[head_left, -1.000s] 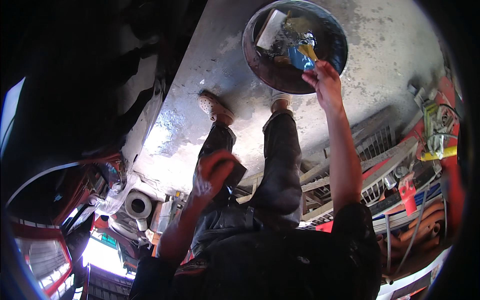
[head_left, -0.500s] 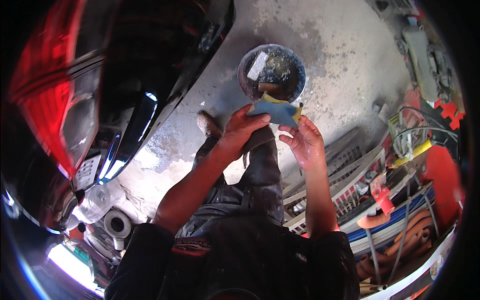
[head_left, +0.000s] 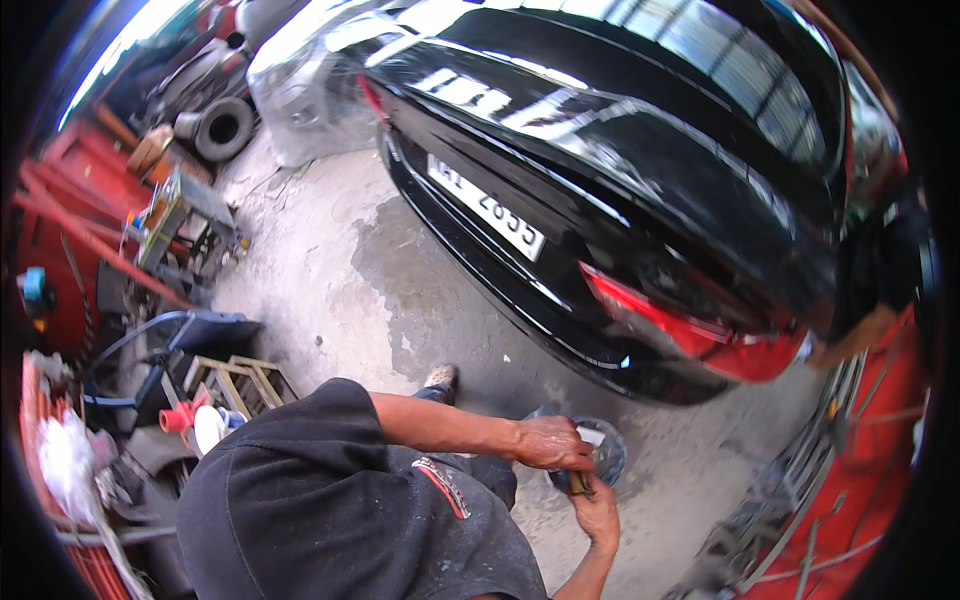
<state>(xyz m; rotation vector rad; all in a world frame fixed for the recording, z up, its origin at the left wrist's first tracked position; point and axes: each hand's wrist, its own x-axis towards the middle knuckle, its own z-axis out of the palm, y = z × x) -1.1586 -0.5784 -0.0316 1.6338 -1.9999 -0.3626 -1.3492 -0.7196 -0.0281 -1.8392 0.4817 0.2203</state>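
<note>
Above a dark round bucket (head_left: 622, 455), both of my hands come together on a small folded sheet of sandpaper (head_left: 579, 484), of which only a yellowish bit shows between the fingers. My left hand (head_left: 552, 443) reaches in from the upper side, its fingers bent down and closed on the sheet. From below, my right hand (head_left: 598, 512) pinches it at the fingertips. Most of the sheet is hidden behind the fingers. In the bucket, a pale block (head_left: 592, 437) shows just past my left hand.
A black car's rear end (head_left: 480, 260) with a red tail light (head_left: 660, 315) stands beyond the bucket. At left are a dark folding chair (head_left: 205, 332), a wooden crate (head_left: 240, 382) and a tyre (head_left: 222, 130). Red panels (head_left: 860, 470) lean at right.
The view has swung round, bringing the car's rear into the middle. My right hand, earlier open-fingered at the sheet's edge, now closes on it with my left, and the sheet looks smaller.
</note>
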